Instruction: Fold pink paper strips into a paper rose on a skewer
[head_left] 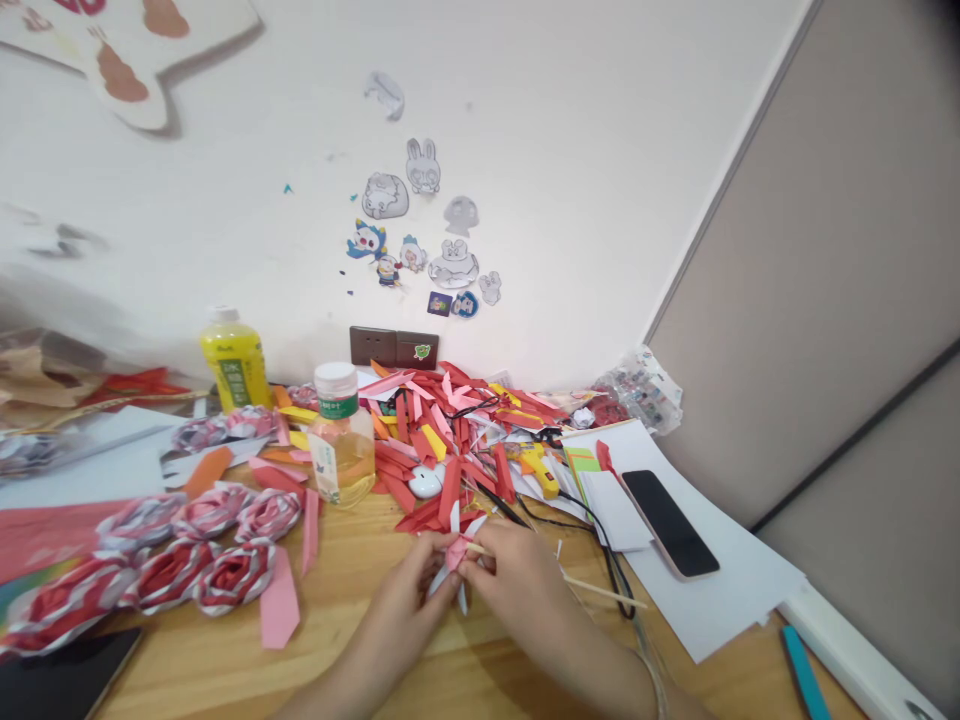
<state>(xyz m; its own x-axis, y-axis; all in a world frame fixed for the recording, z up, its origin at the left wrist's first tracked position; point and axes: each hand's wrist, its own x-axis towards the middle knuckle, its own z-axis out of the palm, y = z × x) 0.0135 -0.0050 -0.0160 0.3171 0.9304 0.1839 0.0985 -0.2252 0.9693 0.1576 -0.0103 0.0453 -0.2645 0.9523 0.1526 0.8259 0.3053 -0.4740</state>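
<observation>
A small pink and white folded paper piece (456,552), with white strips sticking out above and below, is pinched low over the wooden table (352,610). My left hand (409,590) grips its left side, thumb and fingers closed. On the other side, my right hand (517,575) pinches it too. A thin wooden stick (604,592) shows beyond my right hand, and a stick tip pokes out between the fingers at the paper. My palm hides the stretch between, so whether it is one stick I cannot tell. Red folded paper strips (450,490) lie just beyond my fingertips.
Rolled paper roses (236,578) line the left. Behind stand a clear bottle (345,450) and a yellow drink bottle (234,365). A yellow glue gun (538,470) with a black cable lies near a phone (670,522) on white paper (697,610). A white earbud case (426,481) sits among strips.
</observation>
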